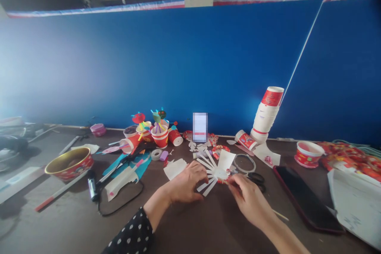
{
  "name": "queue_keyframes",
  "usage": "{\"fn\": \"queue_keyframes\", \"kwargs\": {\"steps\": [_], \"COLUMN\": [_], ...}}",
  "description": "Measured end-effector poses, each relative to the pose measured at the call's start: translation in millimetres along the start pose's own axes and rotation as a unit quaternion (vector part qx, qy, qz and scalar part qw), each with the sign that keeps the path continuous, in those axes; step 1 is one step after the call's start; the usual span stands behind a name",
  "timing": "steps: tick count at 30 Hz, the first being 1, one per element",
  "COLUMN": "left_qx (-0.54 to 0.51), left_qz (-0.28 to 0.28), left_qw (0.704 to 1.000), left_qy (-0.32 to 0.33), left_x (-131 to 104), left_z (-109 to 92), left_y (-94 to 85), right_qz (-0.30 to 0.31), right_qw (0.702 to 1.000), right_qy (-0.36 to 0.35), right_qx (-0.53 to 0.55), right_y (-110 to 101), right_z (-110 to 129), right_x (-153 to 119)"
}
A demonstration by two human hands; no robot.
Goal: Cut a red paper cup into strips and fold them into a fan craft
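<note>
A white paper cup cut into strips lies spread out like a fan on the dark table, its strips pointing left and one wide flap standing up at the back. My left hand is over the left strips, its fingers curved and apart, with the thumb near the lower strips. At the right edge of the piece, my right hand pinches with thumb and index finger near a small red-patterned part. What exactly sits between those fingertips is too small to tell.
Scissors and a clear ring lie behind my right hand. A black phone is at right, stacked cups behind. Leftward are decorated cups, a gold-lined bowl, tape and a glue gun.
</note>
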State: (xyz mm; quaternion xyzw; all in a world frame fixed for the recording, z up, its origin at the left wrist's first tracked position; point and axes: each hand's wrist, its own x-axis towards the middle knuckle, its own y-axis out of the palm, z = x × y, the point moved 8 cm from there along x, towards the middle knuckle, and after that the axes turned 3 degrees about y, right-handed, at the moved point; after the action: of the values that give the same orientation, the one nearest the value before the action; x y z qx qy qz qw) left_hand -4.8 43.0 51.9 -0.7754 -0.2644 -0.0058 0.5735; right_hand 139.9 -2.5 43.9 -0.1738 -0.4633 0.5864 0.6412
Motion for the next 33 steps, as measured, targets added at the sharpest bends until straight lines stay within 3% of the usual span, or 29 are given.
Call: {"fn": "queue_keyframes", "kwargs": {"steps": [7, 13, 21, 25, 33], "left_qx": [0.058, 0.091, 0.069, 0.027, 0.016], "left_qz": [0.018, 0.031, 0.048, 0.030, 0.046], "left_qw": [0.997, 0.992, 0.996, 0.999, 0.998], "left_qy": [0.050, 0.076, 0.038, 0.026, 0.041], "left_x": [5.4, 6.6, 5.2, 5.3, 5.5], "left_z": [-14.5, -35.7, -31.9, -25.5, -27.8], "left_y": [23.6, 42.2, 46.6, 43.6, 45.1], "right_qz": [0.087, 0.118, 0.144, 0.149, 0.169], "right_qw": [0.992, 0.990, 0.988, 0.987, 0.985], "right_qy": [0.083, 0.071, 0.064, 0.058, 0.038], "right_qx": [-0.029, -0.017, -0.007, -0.010, -0.015], "right_y": [18.6, 24.7, 23.9, 22.3, 19.7], "right_z": [2.3, 3.7, -0.5, -0.3, 2.4], "right_x": [-9.1, -13.1, -12.2, -13.2, -15.7]}}
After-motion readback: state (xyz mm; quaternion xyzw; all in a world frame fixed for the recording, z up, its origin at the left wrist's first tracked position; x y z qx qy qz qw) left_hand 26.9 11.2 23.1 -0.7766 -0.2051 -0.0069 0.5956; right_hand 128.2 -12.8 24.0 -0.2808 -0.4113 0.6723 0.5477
